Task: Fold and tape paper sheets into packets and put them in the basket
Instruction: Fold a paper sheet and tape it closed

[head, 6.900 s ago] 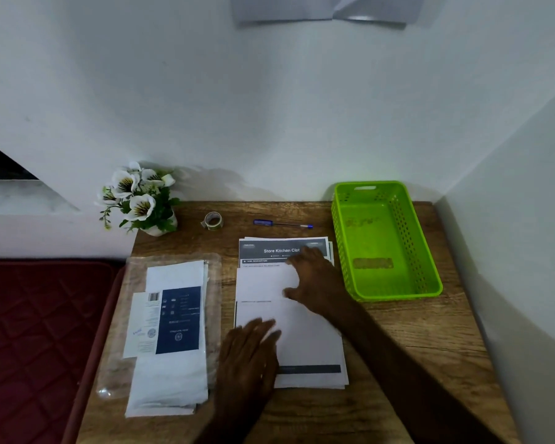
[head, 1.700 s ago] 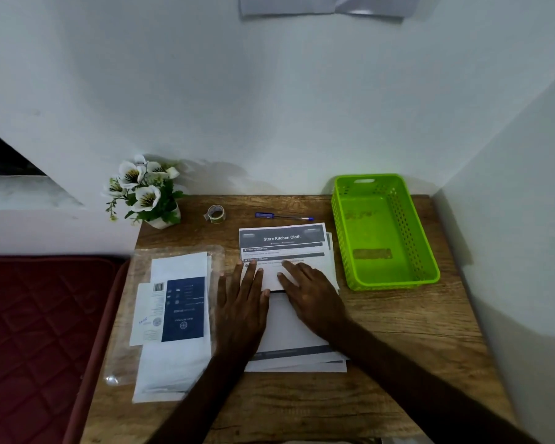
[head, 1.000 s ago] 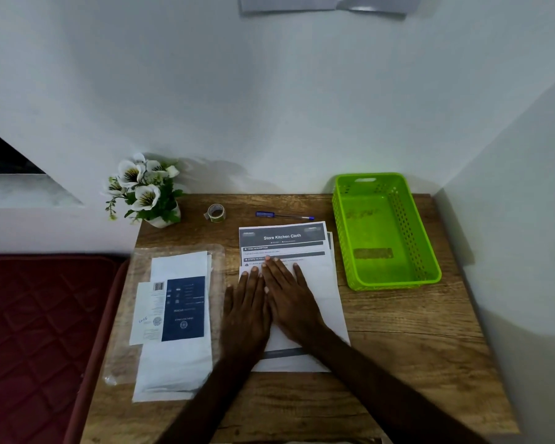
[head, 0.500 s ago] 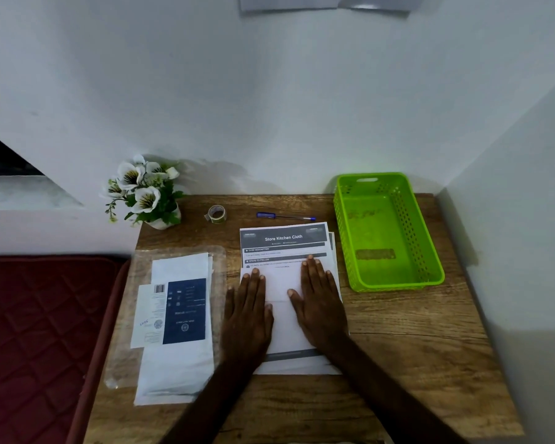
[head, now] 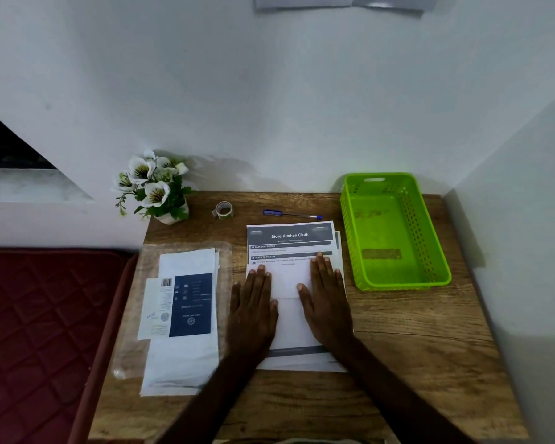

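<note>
Left hand (head: 253,310), right hand (head: 327,302) flat on folded sheet (head: 289,285)

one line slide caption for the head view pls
Both hands press a folded white paper sheet flat beside an empty green plastic basket.

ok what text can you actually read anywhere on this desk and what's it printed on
"Store Kitchen Cloth": header of the printed sheet under the folded paper.
"TASK DESCRIPTION": bar below that header.
"STEPS TO FOLLOW": next bar, just above the right hand.
Body lines on that sheet: too small to read.
Dark blue label with barcode on the white packages at left: print blurred and turned away, unreadable.
Tape roll, pen, green basket: no readable text.
</note>
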Motion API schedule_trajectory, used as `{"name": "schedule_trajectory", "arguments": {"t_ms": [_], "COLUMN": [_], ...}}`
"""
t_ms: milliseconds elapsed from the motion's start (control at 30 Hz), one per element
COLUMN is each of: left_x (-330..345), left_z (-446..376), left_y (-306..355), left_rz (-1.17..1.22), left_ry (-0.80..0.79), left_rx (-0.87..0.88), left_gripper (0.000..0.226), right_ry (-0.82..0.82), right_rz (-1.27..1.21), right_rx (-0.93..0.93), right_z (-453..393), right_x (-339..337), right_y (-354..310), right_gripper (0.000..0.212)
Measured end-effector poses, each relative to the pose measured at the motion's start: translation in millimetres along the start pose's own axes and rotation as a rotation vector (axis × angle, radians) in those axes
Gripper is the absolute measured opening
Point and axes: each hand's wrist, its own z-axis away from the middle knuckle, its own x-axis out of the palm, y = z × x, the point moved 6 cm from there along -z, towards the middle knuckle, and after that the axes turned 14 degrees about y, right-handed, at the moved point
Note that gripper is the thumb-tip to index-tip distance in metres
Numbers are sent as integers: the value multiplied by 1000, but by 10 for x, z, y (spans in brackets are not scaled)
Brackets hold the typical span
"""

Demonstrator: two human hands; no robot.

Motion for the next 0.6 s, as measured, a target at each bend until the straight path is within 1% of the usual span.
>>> {"name": "schedule_trajectory", "arguments": {"t_ms": [67,133,233,333,400,500,600], "left_x": [-58,-140,-314,-535,-686,-835,-920], "left_z": [-24,-62,-159,-238,-253,-216,-151], "left_y": [-11,-40,-209,-551,-860,-1296,-1515], "left_rz": [36,64,69,-19,-76,-119,-167], "left_ry": [9,30,60,114,150,172,189], "left_rx": [31,91,153,185,158,70,61], "left_gripper": [59,58,56,53,52,52,53], "right_ry": [79,121,96,-35,-131,-266,-430], "right_rz": [-64,-119,-184,-302,-382,-444,-466], "right_rx": [-85,-182,-288,-421,-496,-590,-632], "right_z": [0,50,211,385,489,643,710], "right_x": [-126,-226,-260,-157,-77,21,86], "right_y": [-100,-253,-546,-894,-1118,-1399,-1585], "right_gripper": [53,42,29,17,14,20,30]}}
